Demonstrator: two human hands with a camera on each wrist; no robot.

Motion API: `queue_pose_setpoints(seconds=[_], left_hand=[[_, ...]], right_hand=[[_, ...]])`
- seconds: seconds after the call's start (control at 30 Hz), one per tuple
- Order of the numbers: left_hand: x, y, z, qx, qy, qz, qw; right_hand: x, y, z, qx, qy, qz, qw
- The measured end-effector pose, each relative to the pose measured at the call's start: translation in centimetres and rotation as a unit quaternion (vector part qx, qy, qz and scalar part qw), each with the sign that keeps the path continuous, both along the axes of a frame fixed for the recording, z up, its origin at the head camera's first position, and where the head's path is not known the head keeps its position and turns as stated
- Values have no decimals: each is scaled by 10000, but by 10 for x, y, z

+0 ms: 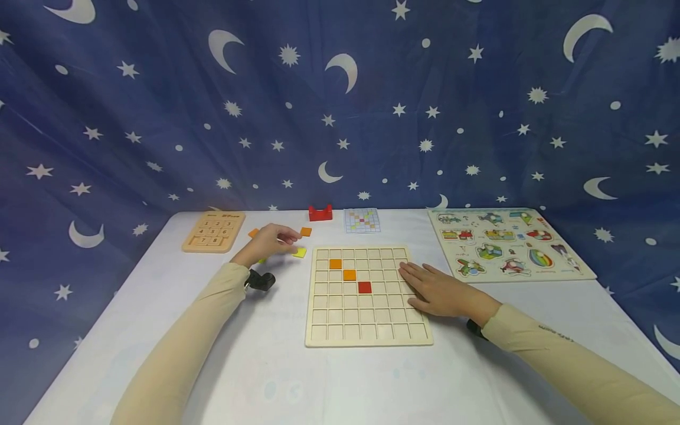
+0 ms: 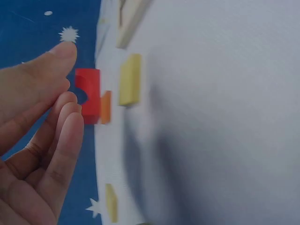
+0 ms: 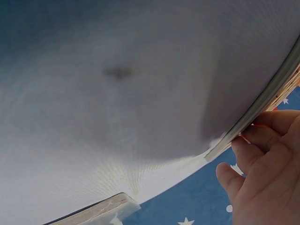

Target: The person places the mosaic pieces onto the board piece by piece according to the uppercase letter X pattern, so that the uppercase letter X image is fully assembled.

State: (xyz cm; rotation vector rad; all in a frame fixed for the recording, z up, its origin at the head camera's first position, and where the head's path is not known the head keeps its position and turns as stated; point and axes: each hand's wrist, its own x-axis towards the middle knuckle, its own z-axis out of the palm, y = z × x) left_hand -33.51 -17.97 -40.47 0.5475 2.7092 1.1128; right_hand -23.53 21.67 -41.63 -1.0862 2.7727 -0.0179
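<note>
The left hand (image 1: 268, 241) is being held with thumb and fingers parted — nothing is being gripped — near a yellow square tile (image 1: 300, 252) lying left of the wooden grid board (image 1: 334, 301). The board's right edge is being touched by the right hand (image 1: 443, 293), outstretched, nothing being grasped. Should that edge be pushed, jolting of the seated red square tile (image 1: 364, 287) and two orange square tiles (image 1: 336, 264) is being risked; a fumbled pinch is being invited by the yellow tile's flatness.

Your head view is bright and mostly sharp, with soft shadow beside your left sleeve (image 1: 186, 348) on the white table (image 1: 350, 383). Your left wrist view blurs the yellow tile (image 2: 130, 80) and streaky shadows. Your right wrist view is hazy, darkening upper left; its smudge (image 3: 118, 72) may be unfocused print.
</note>
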Motion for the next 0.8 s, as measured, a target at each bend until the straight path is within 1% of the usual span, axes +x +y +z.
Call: queue_pose_setpoints(seconds=[0.13,0.23,0.33,0.43,0.6,0.8], left_hand=[[-2,-1,-7,-30,-59,9,10000],[-2,0,-11,-26,-75,-35,10000],[-3,2,-14,-8,-133,5,9999],[-5,3,-16,-105,-156,87,9998],[-7,6,-20,-221,-260,231,9992],[-6,7,-21,-214,-330,263,9989]], right_hand=[[-1,0,-1,38,20,13,10000],[-1,1,-1,40,29,26,10000],[-2,1,-2,39,33,28,10000],[-2,2,-2,46,34,29,10000],[-2,1,-2,24,9,18,10000],[-1,1,-2,18,26,21,10000]])
